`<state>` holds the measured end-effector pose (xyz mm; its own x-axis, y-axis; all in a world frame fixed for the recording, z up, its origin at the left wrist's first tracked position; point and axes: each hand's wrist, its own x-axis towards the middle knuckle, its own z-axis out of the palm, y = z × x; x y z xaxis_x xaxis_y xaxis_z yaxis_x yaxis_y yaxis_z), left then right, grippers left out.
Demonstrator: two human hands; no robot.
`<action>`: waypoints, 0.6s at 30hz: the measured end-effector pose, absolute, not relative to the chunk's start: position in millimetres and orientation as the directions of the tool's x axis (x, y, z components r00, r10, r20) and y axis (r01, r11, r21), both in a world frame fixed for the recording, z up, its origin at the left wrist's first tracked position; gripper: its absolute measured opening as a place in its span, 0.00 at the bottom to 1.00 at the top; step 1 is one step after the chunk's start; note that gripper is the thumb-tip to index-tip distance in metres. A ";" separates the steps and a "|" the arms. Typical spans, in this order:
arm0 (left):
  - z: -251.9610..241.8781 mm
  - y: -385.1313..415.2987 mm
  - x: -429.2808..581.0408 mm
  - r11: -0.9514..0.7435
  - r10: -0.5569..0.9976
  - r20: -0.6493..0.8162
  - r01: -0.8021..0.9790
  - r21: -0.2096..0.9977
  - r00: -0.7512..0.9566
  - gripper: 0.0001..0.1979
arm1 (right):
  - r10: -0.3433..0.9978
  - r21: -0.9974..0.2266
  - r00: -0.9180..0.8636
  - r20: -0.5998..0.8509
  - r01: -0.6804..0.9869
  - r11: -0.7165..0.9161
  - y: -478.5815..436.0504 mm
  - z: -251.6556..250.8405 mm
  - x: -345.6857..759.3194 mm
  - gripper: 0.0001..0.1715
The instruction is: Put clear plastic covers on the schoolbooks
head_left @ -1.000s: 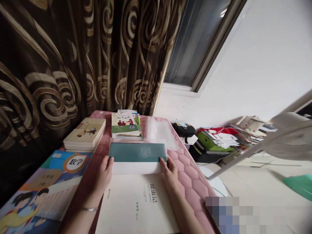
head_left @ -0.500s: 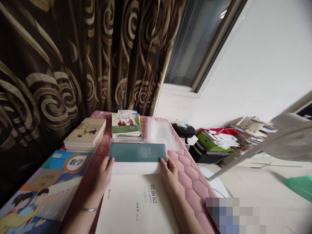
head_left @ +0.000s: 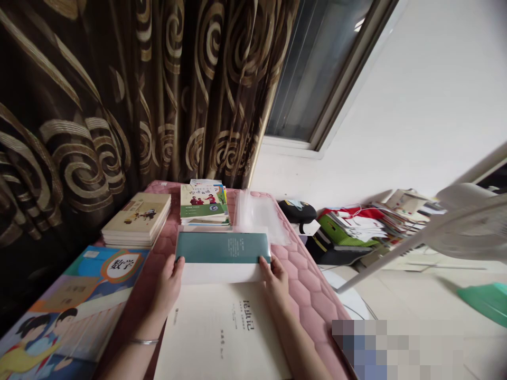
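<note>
An open book [head_left: 222, 332] with a cream title page lies in front of me on a pink quilted surface [head_left: 304, 285]. Its dark green cover flap [head_left: 224, 248] is folded up at the far end, with a clear plastic sleeve around it. My left hand [head_left: 168, 287] pinches the flap's left corner. My right hand [head_left: 277, 282] pinches its right corner. Both hands have their fingers closed on the cover's edge.
A colourful maths textbook [head_left: 67, 311] lies at the left. Two book stacks [head_left: 138, 219] [head_left: 204, 203] stand farther back, with clear plastic sleeves [head_left: 261, 214] beside them. A patterned curtain [head_left: 119, 95] hangs behind. Papers [head_left: 364, 224] and a white fan [head_left: 467, 227] are at the right.
</note>
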<state>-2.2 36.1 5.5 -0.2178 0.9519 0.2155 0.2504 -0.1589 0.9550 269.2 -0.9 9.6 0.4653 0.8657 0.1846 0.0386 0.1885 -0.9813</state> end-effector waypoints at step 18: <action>-0.6 38.2 -2.7 -0.144 0.949 0.201 0.235 0.961 -0.241 0.23 | 0.893 -0.967 0.405 0.194 -0.076 0.245 1.7 1.0 274.9 0.19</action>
<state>-2.7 38.2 -0.6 -0.2412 0.9495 0.2008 0.2352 -0.1436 0.9613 274.9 1.7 1.0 0.4051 0.8934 0.1943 -0.0758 0.2446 -0.9667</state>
